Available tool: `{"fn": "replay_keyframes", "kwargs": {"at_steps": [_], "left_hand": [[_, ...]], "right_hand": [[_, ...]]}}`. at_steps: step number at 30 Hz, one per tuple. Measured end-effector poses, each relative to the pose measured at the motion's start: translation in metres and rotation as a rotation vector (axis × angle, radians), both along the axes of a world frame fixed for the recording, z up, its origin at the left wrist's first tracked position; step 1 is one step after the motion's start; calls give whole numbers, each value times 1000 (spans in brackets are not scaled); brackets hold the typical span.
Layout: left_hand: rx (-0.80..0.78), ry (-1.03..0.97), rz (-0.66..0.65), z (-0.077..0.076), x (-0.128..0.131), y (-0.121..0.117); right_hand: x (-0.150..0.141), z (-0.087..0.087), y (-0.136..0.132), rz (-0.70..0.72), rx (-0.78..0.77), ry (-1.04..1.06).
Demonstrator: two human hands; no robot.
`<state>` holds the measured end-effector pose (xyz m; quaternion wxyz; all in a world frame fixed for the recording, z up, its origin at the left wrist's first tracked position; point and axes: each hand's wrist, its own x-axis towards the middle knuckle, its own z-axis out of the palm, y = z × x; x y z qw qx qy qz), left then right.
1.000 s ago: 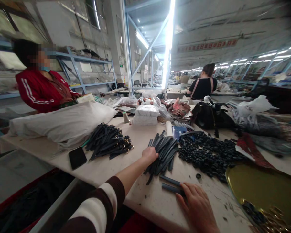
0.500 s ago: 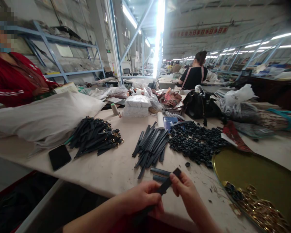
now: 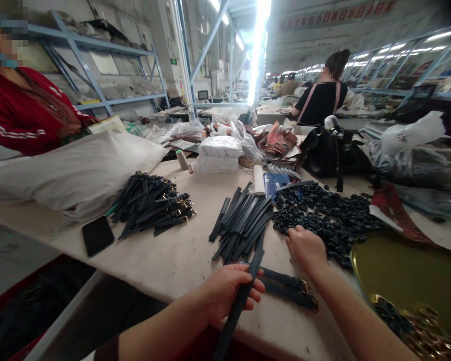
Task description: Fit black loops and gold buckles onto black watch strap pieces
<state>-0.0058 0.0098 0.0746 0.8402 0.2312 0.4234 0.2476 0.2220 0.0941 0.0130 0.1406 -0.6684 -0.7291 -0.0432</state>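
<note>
My left hand [image 3: 227,292] is closed round a long dark strap [image 3: 237,306], held upright over the table's near edge. My right hand [image 3: 305,245] reaches forward, knuckles up, to the near edge of a heap of small black loops [image 3: 325,215]; its fingertips are hidden. Between the hands lies a pile of loose dark straps [image 3: 242,223]. Two finished straps with gold buckles [image 3: 289,290] lie flat just right of my left hand. A gold tray [image 3: 417,273] holding brass buckles [image 3: 424,333] sits at the lower right.
A second heap of buckled straps [image 3: 154,208] and a black phone [image 3: 97,234] lie to the left, beside a white sack [image 3: 78,173]. A person in red [image 3: 18,118] sits across. Bags, stacked cloth and clutter fill the far table. Another worker [image 3: 323,98] sits behind.
My right hand let go of the strap and moved forward to the black loops. My left hand keeps the strap, now held more upright. The camera tilted slightly.
</note>
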Motion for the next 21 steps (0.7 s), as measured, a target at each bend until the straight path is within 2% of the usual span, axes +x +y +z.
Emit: {"fn": "replay_keyframes", "kwargs": {"at_steps": [4,7,9,12,14,17,21], "left_hand": [[-8,-10,4,1,-2,3],[-20,-2,-1,3,-4,2],[-17,0,-1,3,-4,0],[-14,-30,-17,2,-3,-5],[-33,-40,-37,-1,-1,-10],[-29,-9,-68,-5,2,-19],[54,68,-95,-6,7,-34]], "right_hand": [[-6,-4,4,53,-8,-61],[-6,0,-8,91,-13,-20],[-7,6,-25,45,-31,232],[-13,17,-59,-28,-129,853],[-19,23,-83,-33,-231,1173],[-29,26,-114,-90,-338,1573],[-44,22,-138,-294,-357,2020]]}}
